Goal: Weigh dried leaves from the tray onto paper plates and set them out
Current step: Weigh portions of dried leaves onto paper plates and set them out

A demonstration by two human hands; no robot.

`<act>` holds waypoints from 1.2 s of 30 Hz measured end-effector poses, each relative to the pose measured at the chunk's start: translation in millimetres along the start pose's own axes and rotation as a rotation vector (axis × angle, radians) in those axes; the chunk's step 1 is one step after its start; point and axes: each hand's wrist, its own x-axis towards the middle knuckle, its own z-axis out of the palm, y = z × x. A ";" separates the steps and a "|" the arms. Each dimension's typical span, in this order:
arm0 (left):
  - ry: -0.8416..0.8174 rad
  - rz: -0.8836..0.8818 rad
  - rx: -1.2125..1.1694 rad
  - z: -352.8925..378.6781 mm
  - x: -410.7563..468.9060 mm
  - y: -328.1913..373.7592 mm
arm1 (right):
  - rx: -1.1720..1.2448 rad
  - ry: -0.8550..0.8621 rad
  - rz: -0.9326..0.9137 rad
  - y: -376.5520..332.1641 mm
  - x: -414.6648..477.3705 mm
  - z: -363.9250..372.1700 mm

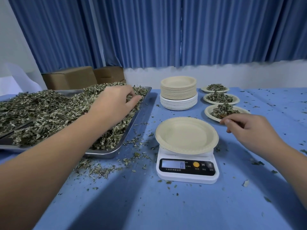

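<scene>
A steel tray (pixel 106 154) heaped with dried leaves (pixel 49 110) fills the left of the blue table. My left hand (pixel 114 103) reaches into the heap near the tray's far right corner, and its curled fingers grip a clump of leaves. An empty paper plate (pixel 186 135) sits on the white kitchen scale (pixel 187 173), whose display reads 0. To its right my right hand (pixel 247 128) pinches the near rim of the nearest filled plate (pixel 209 113). Two more filled plates (pixel 235 101) stand in a row behind it.
A tall stack of empty paper plates (pixel 178 93) stands behind the scale. Loose leaf crumbs (pixel 99 168) litter the blue tablecloth in front of the tray and around the scale. Cardboard boxes (pixel 69 80) sit behind the tray, and blue curtains hang along the back.
</scene>
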 end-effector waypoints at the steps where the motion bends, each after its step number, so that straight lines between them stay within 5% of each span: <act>1: 0.016 0.012 -0.067 1.4 1.3 10.0 | -0.002 -0.003 0.002 0.3 0.0 0.7; 6: 0.030 0.151 -0.196 26.0 5.8 64.2 | -0.005 -0.001 0.015 1.2 0.2 0.8; 22: -0.447 0.253 -0.199 71.1 -1.4 110.1 | 0.000 -0.003 -0.001 5.2 2.5 0.4; 29: -0.429 0.223 -0.433 51.7 -19.8 97.4 | -0.017 -0.024 -0.017 1.7 0.3 0.2; 36: -0.204 -0.109 -0.113 45.6 -28.3 23.5 | -0.017 -0.013 -0.007 -2.7 -1.7 0.4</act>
